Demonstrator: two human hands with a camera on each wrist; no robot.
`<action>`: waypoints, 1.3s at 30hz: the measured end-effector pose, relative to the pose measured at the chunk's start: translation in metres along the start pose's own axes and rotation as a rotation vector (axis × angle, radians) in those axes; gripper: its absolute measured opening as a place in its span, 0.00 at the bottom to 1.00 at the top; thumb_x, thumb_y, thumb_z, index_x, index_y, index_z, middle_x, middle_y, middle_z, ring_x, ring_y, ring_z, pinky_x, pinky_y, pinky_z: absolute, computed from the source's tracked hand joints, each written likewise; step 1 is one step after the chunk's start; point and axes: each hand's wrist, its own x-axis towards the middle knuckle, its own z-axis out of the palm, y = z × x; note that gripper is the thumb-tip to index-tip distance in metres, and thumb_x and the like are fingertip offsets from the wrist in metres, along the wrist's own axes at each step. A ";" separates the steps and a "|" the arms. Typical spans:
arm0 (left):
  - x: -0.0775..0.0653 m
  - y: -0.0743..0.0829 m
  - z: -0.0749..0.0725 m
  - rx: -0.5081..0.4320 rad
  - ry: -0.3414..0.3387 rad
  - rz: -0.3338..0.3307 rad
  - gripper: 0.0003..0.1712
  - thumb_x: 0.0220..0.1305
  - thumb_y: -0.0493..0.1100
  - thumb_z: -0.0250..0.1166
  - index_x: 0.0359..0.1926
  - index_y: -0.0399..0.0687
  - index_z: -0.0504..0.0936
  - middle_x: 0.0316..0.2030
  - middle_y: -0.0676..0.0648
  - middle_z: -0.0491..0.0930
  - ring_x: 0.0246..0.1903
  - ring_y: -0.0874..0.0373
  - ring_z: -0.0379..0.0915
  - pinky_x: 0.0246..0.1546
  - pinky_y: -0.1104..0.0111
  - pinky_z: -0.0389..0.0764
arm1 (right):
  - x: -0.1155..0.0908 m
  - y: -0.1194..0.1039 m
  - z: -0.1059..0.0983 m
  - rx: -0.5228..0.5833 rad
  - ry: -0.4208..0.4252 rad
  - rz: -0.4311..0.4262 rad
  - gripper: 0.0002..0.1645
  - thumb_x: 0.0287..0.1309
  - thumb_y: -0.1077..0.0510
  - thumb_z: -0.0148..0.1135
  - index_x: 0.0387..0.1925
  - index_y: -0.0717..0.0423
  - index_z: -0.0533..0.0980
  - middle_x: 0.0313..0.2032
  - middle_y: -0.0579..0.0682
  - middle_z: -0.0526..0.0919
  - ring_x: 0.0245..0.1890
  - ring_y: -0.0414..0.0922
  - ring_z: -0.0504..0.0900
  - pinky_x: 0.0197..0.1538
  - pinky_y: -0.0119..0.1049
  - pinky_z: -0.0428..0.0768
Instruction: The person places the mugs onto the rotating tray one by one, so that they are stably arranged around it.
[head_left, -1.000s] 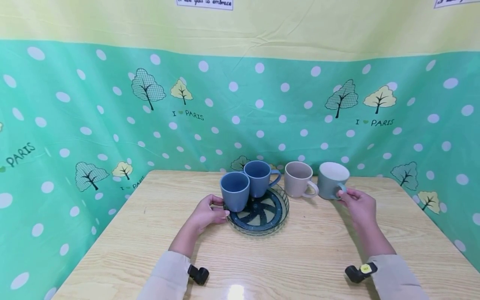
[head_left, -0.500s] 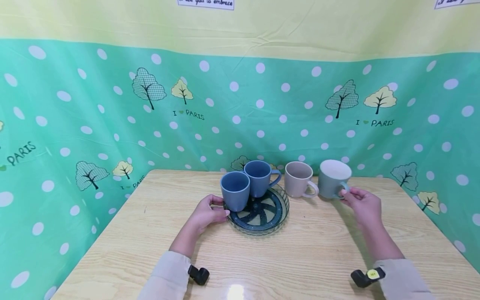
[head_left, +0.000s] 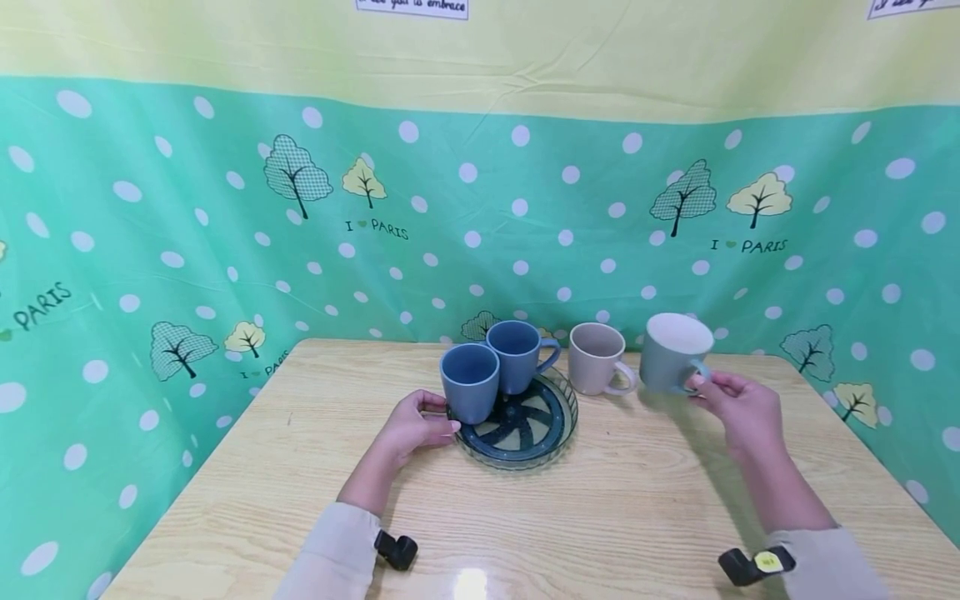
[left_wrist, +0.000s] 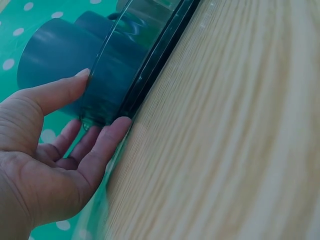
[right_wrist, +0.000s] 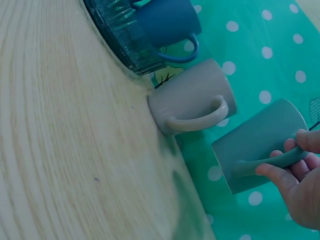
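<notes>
Head view: curled left hand (head_left: 411, 427) grips round glassy-blue tray (head_left: 553, 443), 9 o'clock; right hand (head_left: 744, 412) pinches handle (right_wrist: 245, 168) of grey-green ceramic mug (head_left: 666, 362), aloft, tray's 2 o'clock; likely lift step; next: keep level.

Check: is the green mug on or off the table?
Off: the right hand holds the green mug; the right wrist view shows backdrop between it and the table.

Grey-green mug (head_left: 663, 362), pinkish-grey mug (head_left: 592, 367), blue mugs (head_left: 471, 390), dark pinwheel-patterned tray (head_left: 517, 455), pale-dotted green cloth (head_left: 442, 279)
</notes>
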 end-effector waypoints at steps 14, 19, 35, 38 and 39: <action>0.003 0.003 -0.013 0.037 -0.081 0.009 0.42 0.48 0.27 0.74 0.66 0.37 0.70 0.60 0.38 0.73 0.54 0.46 0.75 0.48 0.62 0.83 | -0.017 -0.021 -0.009 -0.049 -0.089 -0.048 0.08 0.58 0.61 0.69 0.38 0.60 0.81 0.32 0.42 0.86 0.33 0.39 0.87 0.39 0.27 0.84; 0.008 0.003 -0.016 0.053 -0.115 0.018 0.41 0.50 0.28 0.73 0.67 0.38 0.69 0.61 0.37 0.72 0.56 0.47 0.74 0.49 0.64 0.82 | -0.022 -0.026 -0.009 -0.021 -0.128 -0.046 0.07 0.59 0.61 0.68 0.39 0.59 0.80 0.33 0.44 0.87 0.34 0.40 0.87 0.40 0.26 0.83; 0.014 -0.006 -0.020 -0.050 -0.198 0.004 0.40 0.55 0.25 0.67 0.69 0.32 0.63 0.68 0.32 0.62 0.57 0.48 0.72 0.50 0.58 0.82 | -0.041 -0.032 0.012 0.031 -0.222 -0.094 0.02 0.59 0.66 0.66 0.34 0.59 0.81 0.33 0.48 0.88 0.36 0.41 0.87 0.42 0.33 0.85; 0.014 -0.006 -0.020 -0.053 -0.195 0.011 0.40 0.55 0.25 0.67 0.69 0.32 0.64 0.67 0.31 0.63 0.56 0.48 0.73 0.50 0.58 0.82 | -0.043 -0.033 0.016 0.016 -0.227 -0.090 0.02 0.59 0.66 0.66 0.34 0.59 0.81 0.33 0.47 0.88 0.36 0.41 0.87 0.43 0.32 0.85; 0.014 -0.006 -0.020 -0.054 -0.195 0.012 0.40 0.55 0.25 0.67 0.69 0.32 0.64 0.67 0.32 0.63 0.56 0.48 0.73 0.50 0.58 0.82 | -0.043 -0.033 0.017 0.014 -0.228 -0.091 0.02 0.59 0.66 0.66 0.34 0.59 0.81 0.33 0.47 0.88 0.36 0.41 0.87 0.43 0.33 0.85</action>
